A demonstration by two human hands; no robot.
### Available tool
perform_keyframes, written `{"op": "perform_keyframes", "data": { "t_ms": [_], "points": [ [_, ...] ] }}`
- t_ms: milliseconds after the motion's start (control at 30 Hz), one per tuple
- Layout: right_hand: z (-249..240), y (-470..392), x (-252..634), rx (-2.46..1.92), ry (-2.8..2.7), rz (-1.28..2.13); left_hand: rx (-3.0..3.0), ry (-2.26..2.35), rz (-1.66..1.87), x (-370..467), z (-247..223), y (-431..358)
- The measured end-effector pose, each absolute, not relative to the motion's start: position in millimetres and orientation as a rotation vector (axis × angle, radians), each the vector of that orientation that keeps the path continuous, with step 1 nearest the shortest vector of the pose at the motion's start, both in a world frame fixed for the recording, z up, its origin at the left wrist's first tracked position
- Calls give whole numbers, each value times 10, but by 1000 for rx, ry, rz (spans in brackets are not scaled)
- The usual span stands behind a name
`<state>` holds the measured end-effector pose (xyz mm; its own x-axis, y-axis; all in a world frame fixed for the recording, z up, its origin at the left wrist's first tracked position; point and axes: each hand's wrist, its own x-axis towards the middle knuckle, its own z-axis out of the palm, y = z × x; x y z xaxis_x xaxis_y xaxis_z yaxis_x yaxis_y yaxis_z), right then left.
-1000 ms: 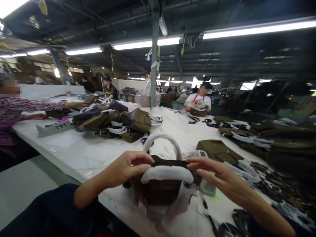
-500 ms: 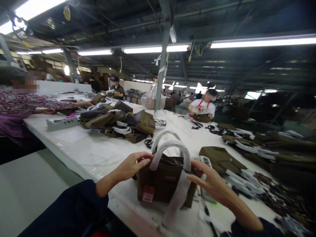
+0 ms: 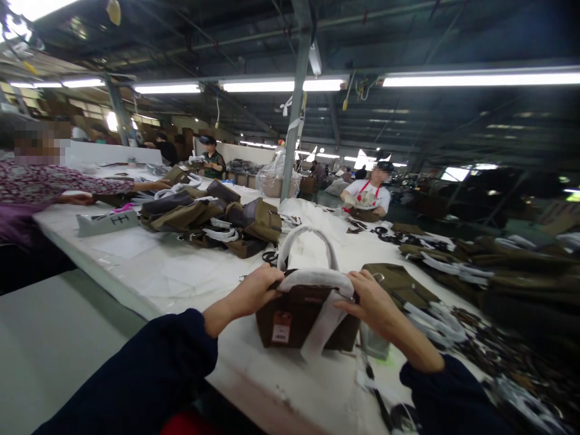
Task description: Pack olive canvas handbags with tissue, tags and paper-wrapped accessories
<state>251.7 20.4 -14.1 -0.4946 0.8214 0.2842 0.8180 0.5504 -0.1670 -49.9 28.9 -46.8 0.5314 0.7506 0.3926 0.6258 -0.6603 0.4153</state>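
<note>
A dark brown handbag is upright on the white table in front of me. Its two handles are wrapped in white; the rear handle stands up, while the front handle lies lower across the top edge. My left hand is closed on the bag's upper left corner. At the upper right corner, my right hand grips the bag beside the handle's end. An orange tag with a white label hangs on the front, and a white strip runs down from the right.
Olive and brown bags are heaped at the left back of the table. Another olive bag lies right, near piled straps. One person reaches in from the left; another in white works across the table.
Both hands have closed on the bag's top corners. The bag appears tipped back and slightly farther away, and its front handle has dropped lower.
</note>
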Motion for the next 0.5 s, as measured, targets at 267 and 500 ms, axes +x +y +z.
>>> {"op": "perform_keyframes", "data": {
  "t_ms": [267, 500],
  "points": [
    [-223, 178, 2740, -1358, -2295, 216, 2297, 1127, 1005, -500, -558, 271],
    [-230, 199, 2733, -1328, -2245, 398, 2315, 1150, 989, -509, -601, 376]
  ]
}}
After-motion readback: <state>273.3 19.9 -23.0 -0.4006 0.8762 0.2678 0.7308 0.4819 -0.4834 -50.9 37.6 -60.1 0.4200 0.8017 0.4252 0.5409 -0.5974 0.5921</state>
